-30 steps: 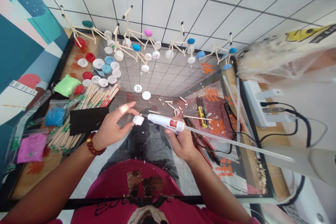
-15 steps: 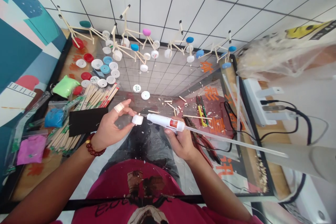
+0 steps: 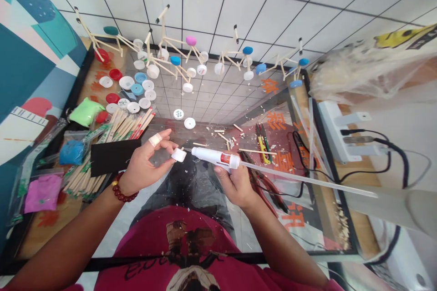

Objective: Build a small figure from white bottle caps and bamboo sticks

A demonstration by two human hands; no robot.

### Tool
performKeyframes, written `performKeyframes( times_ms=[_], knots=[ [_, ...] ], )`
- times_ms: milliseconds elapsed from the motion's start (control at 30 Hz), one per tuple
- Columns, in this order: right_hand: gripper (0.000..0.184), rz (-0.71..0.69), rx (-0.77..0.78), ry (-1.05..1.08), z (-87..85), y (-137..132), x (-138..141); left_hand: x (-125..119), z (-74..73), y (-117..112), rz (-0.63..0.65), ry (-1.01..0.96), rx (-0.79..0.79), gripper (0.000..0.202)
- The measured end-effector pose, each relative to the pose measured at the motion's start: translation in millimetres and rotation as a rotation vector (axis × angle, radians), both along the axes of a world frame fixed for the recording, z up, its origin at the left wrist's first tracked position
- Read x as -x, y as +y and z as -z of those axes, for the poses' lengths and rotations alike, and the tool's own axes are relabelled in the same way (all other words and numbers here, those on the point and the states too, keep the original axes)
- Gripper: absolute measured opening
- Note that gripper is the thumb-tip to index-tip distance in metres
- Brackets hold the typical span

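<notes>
Between the thumb and fingers of my left hand is a white bottle cap, tilted, with a short wooden stub showing at its upper edge. My right hand is wrapped round a white glue gun; a long clear glue stick juts from its back end to the right. The gun's nozzle points left and is right beside the cap; whether they touch I cannot tell. Beyond my hands, two loose white caps lie on the glass table.
Little bicycle shapes of sticks and caps line the back edge. At left are loose caps, bundled chopsticks, a black sheet and clay bags. Pliers, yellow snips and a power strip are at right.
The white cap has tipped a little in my left fingers. The glue gun stays almost where it was, its nozzle still close to the cap.
</notes>
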State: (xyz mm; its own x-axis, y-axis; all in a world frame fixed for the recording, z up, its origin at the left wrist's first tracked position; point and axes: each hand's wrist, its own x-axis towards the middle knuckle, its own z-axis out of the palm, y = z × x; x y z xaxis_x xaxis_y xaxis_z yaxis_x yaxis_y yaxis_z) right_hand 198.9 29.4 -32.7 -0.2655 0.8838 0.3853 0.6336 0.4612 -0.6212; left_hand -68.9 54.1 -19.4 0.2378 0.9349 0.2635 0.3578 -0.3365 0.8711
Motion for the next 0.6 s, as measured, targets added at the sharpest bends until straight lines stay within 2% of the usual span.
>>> performKeyframes(
  times_ms=[300, 600],
  knots=[
    [0.025, -0.015, -0.017, 0.012, 0.2, -0.3, 0.0, 0.6, 2.5, -0.2, 0.007, -0.029, -0.011, 0.071],
    [0.023, -0.005, 0.061, 0.105, 2.5, -2.8, -2.9, 1.6, 2.9, -0.8, 0.003, -0.045, 0.023, 0.071]
  ],
)
